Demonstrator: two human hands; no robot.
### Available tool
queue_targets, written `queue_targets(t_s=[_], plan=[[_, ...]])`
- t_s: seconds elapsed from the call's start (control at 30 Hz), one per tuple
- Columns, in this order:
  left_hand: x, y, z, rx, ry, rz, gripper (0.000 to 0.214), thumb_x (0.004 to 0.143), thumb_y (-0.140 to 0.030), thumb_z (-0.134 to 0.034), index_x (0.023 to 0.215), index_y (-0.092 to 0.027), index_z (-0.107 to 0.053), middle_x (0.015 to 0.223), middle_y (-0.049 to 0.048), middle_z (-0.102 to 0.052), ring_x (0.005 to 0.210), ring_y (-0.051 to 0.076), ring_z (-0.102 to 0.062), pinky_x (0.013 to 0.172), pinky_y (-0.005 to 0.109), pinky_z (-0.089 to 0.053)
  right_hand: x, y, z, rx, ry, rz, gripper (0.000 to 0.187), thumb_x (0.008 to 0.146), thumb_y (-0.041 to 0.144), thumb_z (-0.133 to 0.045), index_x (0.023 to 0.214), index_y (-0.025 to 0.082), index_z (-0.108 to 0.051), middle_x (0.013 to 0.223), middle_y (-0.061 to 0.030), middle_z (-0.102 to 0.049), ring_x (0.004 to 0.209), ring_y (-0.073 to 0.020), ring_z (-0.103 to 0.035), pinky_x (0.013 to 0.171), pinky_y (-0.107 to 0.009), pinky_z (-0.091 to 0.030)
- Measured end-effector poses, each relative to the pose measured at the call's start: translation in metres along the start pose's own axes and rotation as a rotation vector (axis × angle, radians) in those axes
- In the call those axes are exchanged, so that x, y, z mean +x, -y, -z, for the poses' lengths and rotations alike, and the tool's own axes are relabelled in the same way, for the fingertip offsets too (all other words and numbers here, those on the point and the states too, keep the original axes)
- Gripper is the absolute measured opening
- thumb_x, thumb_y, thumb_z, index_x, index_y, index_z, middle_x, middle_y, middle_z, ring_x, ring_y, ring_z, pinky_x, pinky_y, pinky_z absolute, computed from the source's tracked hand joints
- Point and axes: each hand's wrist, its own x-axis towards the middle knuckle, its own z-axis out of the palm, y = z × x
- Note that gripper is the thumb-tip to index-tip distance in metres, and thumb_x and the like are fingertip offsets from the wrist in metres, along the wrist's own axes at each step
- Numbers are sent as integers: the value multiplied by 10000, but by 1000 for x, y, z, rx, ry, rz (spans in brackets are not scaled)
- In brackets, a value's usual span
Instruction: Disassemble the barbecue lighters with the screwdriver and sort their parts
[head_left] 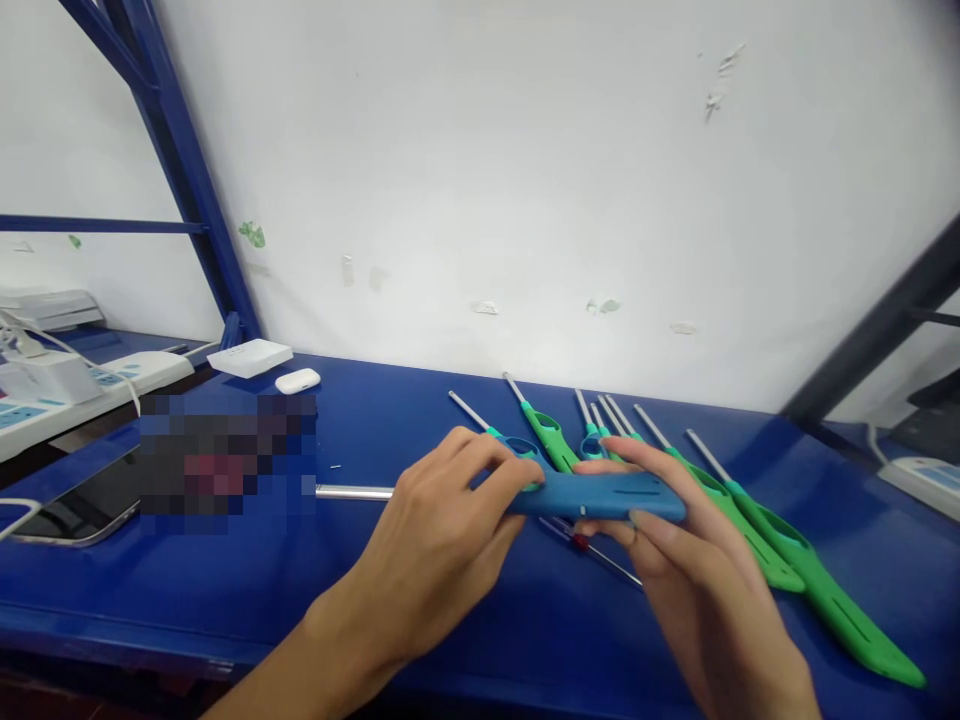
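A blue long-neck gas lighter (592, 494) is held level above the table, its metal tube pointing left. My left hand (450, 530) is wrapped round it near the trigger, hiding part of the neck. My right hand (697, 560) grips the handle end between thumb and fingers. Behind and to the right lie several more lighters, among them a green lighter (840, 600) and another green lighter (551, 440). Below the held lighter lies a screwdriver (611, 565) with a thin metal shaft, its handle partly hidden.
The blue table (360, 420) meets a white wall. At the left are a phone (82, 500), a blurred-out patch, a white earbud case (298, 381), a white box (250, 357) and a power strip (142, 375). Blue metal frame posts (195, 170) rise at both sides.
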Motion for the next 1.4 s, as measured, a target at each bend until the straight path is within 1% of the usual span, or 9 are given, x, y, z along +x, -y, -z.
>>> queue_targets(t_s=[0.13, 0.27, 0.47, 0.63, 0.7, 0.83, 0.97, 1.17, 1.4], plan=[[-1, -1, 1, -74, -22, 150, 162, 932, -88, -734, 953, -186, -607, 1048, 24, -601, 829, 165, -632, 713, 294, -508, 1, -1, 2, 1, 16, 64, 367, 919, 362, -746, 1284, 338, -732, 1167, -46, -775, 846, -207, -762, 794, -326, -650], [0, -3, 8, -173, 73, 227, 201, 910, -139, -805, 971, -208, -625, 1080, -7, -612, 834, 144, -659, 731, 276, -502, 0, -2, -3, -65, -53, 99, 355, 933, 399, -740, 1283, 354, -712, 1163, -42, -781, 858, -202, -762, 784, -310, -637], [4, -2, 16, -171, 229, 232, 158, 1064, -178, -614, 1191, -265, -647, 1041, -39, -698, 905, 150, -686, 821, 275, -503, -1, 1, -6, -237, -180, 85, 244, 962, 482, -705, 1156, 333, -715, 1166, -39, -751, 880, -213, -741, 797, -335, -632], [3, 3, 16, -184, 257, 230, 255, 1100, -168, -522, 1290, -310, -614, 1130, -41, -709, 951, 153, -694, 844, 275, -501, 3, 5, -5, -299, -93, 80, 288, 969, 501, -701, 1184, 312, -730, 673, 18, -696, 619, -168, -687, 657, -268, -620], [3, 3, 16, -188, 295, 216, 312, 1090, -111, -495, 1289, -309, -630, 1157, -32, -694, 956, 148, -685, 864, 274, -495, 3, 5, -5, -308, -110, 78, 290, 968, 483, -713, 1184, 292, -744, 604, 25, -672, 592, -163, -679, 642, -258, -615], [3, 2, 19, -249, 260, 253, 329, 1078, -94, -488, 1254, -308, -666, 1108, -45, -711, 928, 121, -676, 855, 227, -490, -1, 6, -3, -203, -73, 64, 295, 969, 443, -714, 1221, 297, -761, 980, -51, -814, 677, -182, -752, 679, -298, -654], [6, 3, 22, -353, 258, 413, 236, 1074, -188, -543, 1166, -305, -726, 1053, -62, -756, 914, 123, -678, 846, 216, -493, -3, 9, -1, 5, 63, 35, 383, 1006, 341, -644, 1386, 342, -687, 1336, -99, -763, 826, -211, -795, 779, -350, -673], [10, 5, 27, -552, 396, 637, 238, 1076, -339, -534, 1167, -305, -752, 911, -45, -751, 730, 133, -650, 696, 234, -531, 2, 5, -4, 2, 44, 55, 443, 979, 337, -685, 1420, 342, -657, 1322, -105, -772, 801, -226, -798, 742, -386, -682], [8, 3, 31, -619, 436, 683, 282, 1065, -374, -530, 1147, -265, -777, 946, 15, -763, 791, 178, -705, 694, 267, -583, -4, 0, -13, -150, -122, 80, 423, 970, 463, -704, 1363, 310, -682, 1157, -77, -825, 912, -239, -803, 792, -346, -666]])
